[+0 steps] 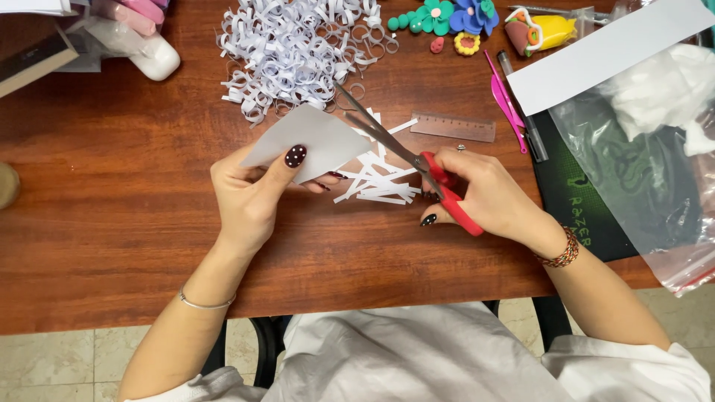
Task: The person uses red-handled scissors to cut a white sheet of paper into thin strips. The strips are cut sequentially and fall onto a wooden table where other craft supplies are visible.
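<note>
**Scissors open at the edge of the paper sheet**

Your left hand [249, 195] pinches a small pale grey sheet of paper [305, 141] between thumb and fingers, holding it tilted just above the brown wooden tabletop [112, 208]. Your right hand [484, 195] is closed through the red plastic handles of a pair of scissors with steel blades [406, 152]. The blades stand parted and point up and to the left, their tips reaching the right edge of the sheet.

Just under the blades, between your two hands, lies a loose scatter of straight white paper strips [380, 182] on the tabletop. Beyond the sheet, towards the far edge, sits a large heap of curled white paper strips [294, 48].

A short translucent brown ruler [453, 126] lies just past your right hand. To its right are a pink plastic tool [506, 100] and a dark pen [530, 134], side by side. Small colourful clay flowers [447, 16] rest near the far edge. A black mat [581, 208] lies at the right, partly under a clear plastic zip bag [655, 186], and a long white paper sheet [611, 48] lies slantwise above them.
</note>
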